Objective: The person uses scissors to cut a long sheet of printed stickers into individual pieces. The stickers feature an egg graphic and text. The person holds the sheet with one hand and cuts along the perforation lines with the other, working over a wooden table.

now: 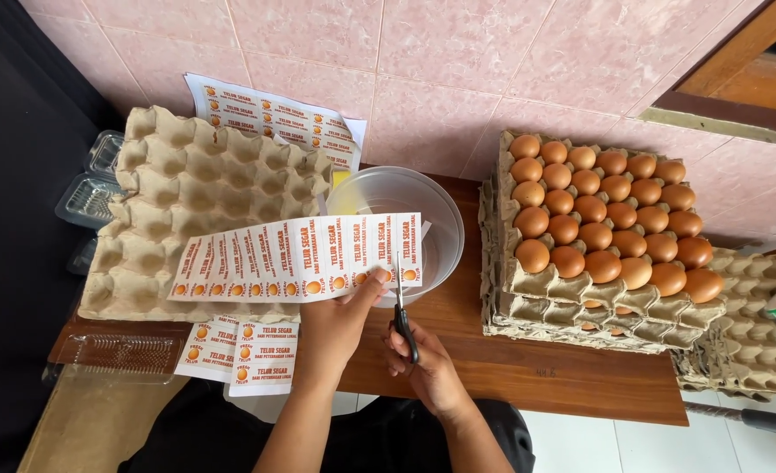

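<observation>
The wooden table stands against a pink tiled wall, and most of its top is taken. On the right a stack of egg trays is full of brown eggs, with more cardboard trays just beside it at the table's end. On the left lies a pile of empty egg trays, with a printed label sheet leaning on the wall behind it. Between the two piles sits a clear plastic bowl.

Over the bowl, the left hand pinches the lower edge of a strip of labels between thumb and fingers, holding it flat and level. The right hand is clenched through the handles of black scissors, whose blades meet the strip near its right end. This looks like the cutting step: single labels are being snipped off. The cut calls for a straight line between two labels.

Open room is small: a bare patch of table in front of the bowl. Loose cut labels lie at the near edge by a clear plastic lid.
</observation>
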